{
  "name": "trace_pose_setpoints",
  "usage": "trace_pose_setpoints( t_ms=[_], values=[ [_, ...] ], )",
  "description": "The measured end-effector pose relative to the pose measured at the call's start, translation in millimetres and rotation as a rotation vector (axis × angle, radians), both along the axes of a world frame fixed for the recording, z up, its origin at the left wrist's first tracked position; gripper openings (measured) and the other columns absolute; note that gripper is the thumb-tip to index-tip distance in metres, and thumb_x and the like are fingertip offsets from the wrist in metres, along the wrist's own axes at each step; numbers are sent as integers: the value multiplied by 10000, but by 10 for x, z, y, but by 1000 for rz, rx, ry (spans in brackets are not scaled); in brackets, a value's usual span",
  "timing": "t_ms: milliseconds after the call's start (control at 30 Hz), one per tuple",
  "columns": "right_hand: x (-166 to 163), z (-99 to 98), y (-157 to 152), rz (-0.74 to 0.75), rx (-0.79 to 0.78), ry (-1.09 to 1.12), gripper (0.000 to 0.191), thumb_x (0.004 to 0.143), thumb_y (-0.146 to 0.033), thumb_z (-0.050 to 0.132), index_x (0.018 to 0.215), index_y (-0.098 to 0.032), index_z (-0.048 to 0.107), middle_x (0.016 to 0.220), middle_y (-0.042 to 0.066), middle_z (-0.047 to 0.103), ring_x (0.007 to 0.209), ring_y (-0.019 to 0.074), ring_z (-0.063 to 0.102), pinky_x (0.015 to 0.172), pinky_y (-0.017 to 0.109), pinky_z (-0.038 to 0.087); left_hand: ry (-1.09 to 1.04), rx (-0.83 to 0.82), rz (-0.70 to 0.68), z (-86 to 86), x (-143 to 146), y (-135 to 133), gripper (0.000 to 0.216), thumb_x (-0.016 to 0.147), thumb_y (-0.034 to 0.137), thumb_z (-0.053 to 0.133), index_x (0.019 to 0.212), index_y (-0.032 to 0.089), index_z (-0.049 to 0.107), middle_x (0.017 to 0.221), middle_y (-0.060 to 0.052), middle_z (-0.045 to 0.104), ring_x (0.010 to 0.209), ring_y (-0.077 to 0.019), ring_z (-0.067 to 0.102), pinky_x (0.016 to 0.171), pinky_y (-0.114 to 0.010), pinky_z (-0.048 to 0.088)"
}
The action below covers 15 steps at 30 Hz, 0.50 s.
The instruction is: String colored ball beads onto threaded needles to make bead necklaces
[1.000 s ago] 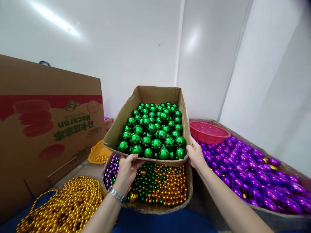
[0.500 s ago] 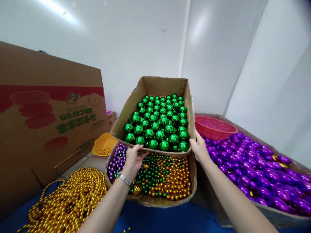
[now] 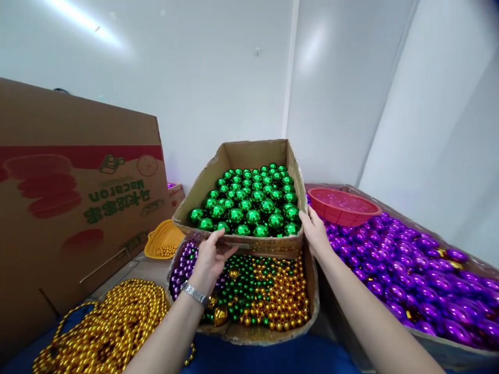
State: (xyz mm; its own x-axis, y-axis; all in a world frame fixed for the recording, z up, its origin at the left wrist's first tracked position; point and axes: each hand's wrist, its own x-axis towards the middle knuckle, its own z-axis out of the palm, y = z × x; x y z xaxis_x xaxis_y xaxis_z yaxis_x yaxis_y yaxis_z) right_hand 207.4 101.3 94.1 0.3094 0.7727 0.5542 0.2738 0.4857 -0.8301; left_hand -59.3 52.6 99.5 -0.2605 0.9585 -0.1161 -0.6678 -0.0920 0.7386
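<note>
A cardboard box (image 3: 268, 247) filled with shiny green balls (image 3: 245, 203) sits above a second cardboard box (image 3: 273, 337). My left hand (image 3: 210, 257) grips its front wall, thumb at the rim and fingers against the lower face. On the front right corner, my right hand (image 3: 315, 234) is closed around the box edge; its fingertips are partly hidden. The lower box holds gold beads (image 3: 288, 296), small green beads (image 3: 241, 283) and purple beads (image 3: 184, 267), with a larger gold ball (image 3: 220, 315) near its front.
Gold bead strings (image 3: 113, 327) lie piled at left, beside a large printed carton (image 3: 78, 208). A yellow basket (image 3: 166, 234) stands behind them. At right, a bin of purple balls (image 3: 409, 270) carries a red basket (image 3: 343, 205). The wall rises behind.
The box of green balls has levelled somewhat: its back edge appears lower and more of its front wall shows. Both hands keep their hold. The whole view has also shifted slightly.
</note>
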Motion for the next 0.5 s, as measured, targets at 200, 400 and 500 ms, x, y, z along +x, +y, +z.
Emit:
trace_pose_setpoints(
  t_ms=[200, 400, 500],
  values=[
    [-90, 41, -160, -41, 23, -57, 484, 848, -257, 414, 1326, -233, 481, 1244, 7, 604, 1091, 199, 566, 952, 332, 418, 1, -5, -11, 36, -75, 57, 154, 680, 27, 591, 570, 121, 540, 541, -21, 619, 580, -181, 626, 656, -500, 577],
    [-159, 191, -182, -131, 15, -115, 425, 853, -269, 427, 1260, -236, 544, 1130, 30, 664, 988, 212, 610, 882, 323, 445, 42, -30, -33, 191, -148, 184, 166, 704, 3, 560, 591, 122, 540, 542, -15, 623, 577, -173, 623, 608, -479, 590],
    [-135, 234, -199, -164, 16, -126, 445, 848, -235, 421, 1280, -225, 525, 1110, 36, 671, 969, 200, 619, 861, 298, 455, 77, -59, -66, 209, -138, 160, 178, 722, -11, 529, 594, 110, 546, 569, -43, 639, 614, -187, 638, 603, -453, 595]
  ],
)
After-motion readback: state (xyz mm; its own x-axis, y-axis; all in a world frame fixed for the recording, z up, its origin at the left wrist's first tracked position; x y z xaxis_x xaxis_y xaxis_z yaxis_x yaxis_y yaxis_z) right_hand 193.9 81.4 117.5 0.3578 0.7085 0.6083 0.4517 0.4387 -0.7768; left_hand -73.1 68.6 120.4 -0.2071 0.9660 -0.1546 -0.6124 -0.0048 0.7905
